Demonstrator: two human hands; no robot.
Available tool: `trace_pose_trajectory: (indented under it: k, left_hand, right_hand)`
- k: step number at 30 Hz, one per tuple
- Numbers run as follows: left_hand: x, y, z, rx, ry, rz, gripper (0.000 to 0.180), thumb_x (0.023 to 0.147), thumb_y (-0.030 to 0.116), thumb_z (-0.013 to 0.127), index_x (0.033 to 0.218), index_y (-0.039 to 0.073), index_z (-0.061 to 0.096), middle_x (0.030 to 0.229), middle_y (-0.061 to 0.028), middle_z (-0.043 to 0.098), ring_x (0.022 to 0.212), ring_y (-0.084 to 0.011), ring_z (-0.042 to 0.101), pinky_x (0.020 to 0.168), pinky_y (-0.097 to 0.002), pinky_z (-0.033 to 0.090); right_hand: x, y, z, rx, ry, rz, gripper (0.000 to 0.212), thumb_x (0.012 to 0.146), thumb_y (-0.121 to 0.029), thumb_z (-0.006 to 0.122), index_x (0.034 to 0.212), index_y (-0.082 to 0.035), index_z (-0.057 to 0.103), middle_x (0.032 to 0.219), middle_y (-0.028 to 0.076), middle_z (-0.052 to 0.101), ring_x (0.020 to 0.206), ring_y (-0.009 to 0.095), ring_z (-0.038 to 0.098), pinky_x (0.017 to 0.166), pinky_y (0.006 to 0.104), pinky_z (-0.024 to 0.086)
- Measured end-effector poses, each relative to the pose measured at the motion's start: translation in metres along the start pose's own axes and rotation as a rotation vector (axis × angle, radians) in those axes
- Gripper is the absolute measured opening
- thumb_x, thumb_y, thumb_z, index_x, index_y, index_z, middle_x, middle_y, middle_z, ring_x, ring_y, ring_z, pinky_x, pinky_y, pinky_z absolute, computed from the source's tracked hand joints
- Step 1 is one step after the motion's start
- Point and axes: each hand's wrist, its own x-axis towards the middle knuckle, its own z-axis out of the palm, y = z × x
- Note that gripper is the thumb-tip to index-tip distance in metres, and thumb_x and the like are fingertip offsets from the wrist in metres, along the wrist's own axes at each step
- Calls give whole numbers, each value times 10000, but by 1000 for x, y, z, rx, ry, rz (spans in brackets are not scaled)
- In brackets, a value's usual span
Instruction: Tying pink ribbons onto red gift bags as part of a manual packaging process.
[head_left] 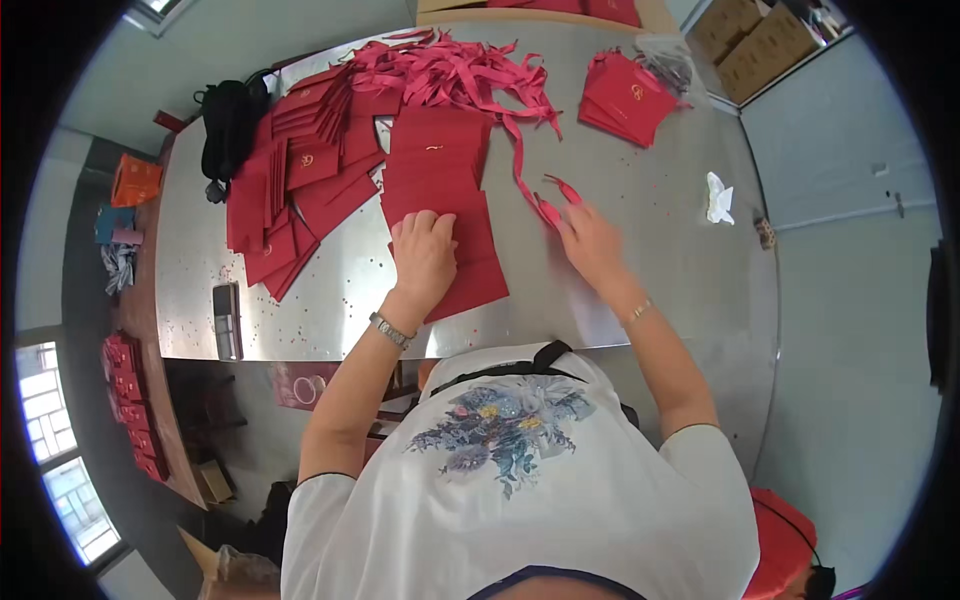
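A row of overlapping flat red paper bags (438, 165) lies in front of me on the metal table. My left hand (425, 255) is on the nearer ones, its fingers curled down at a bag's edge. To the right, my right hand (592, 243) pinches a red ribbon (520, 175), and a short end sticks up past the fingers. This ribbon trails back toward a large tangled heap of red ribbons (450, 72) at the far side. More red bags (310, 165) are piled loosely on the left, some with a gold emblem.
A small stack of red bags (628, 100) sits at the far right beside clear plastic. A crumpled white tissue (718, 198) lies nearer the right edge. On the left are a black bag (232, 130) and a phone (227, 322) close to the table's front edge (270, 359).
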Motion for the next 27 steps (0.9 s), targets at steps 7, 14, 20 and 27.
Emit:
trace_pose_trajectory:
  k: [7, 14, 20, 27]
  left_hand:
    - [-16, 5, -16, -286, -19, -139, 280, 687, -14, 655, 949, -7, 557, 943, -194, 598, 916, -382, 573, 800, -435, 471]
    - [-34, -9, -7, -404, -159, -323, 326, 764, 45, 631, 1085, 15, 584, 978, -186, 653, 920, -348, 633, 805, -401, 505]
    - [-29, -13, -2, -662, -203, -461, 270, 766, 86, 664, 1015, -8, 618, 875, -171, 672, 810, -296, 654, 747, -357, 509]
    - [-32, -7, -1, -684, -335, -505, 242, 771, 115, 678, 971, -17, 641, 846, -160, 674, 770, -264, 653, 714, -338, 509]
  right_hand:
    - [71, -30, 49, -231, 112, -27, 129, 850, -150, 559, 924, -52, 598, 935, 144, 636, 848, 334, 623, 716, 457, 506]
    - [-21, -42, 17, -144, 11, -92, 99, 839, -113, 537, 899, -59, 593, 881, 145, 627, 810, 347, 618, 668, 458, 503]
    - [-83, -25, 7, 31, -26, -46, 188, 846, -195, 588, 969, -52, 593, 897, 142, 613, 834, 345, 604, 705, 447, 497]
    - [7, -50, 40, 3, 110, -40, 204, 847, -166, 604, 979, -10, 589, 974, 192, 605, 926, 382, 582, 792, 460, 483]
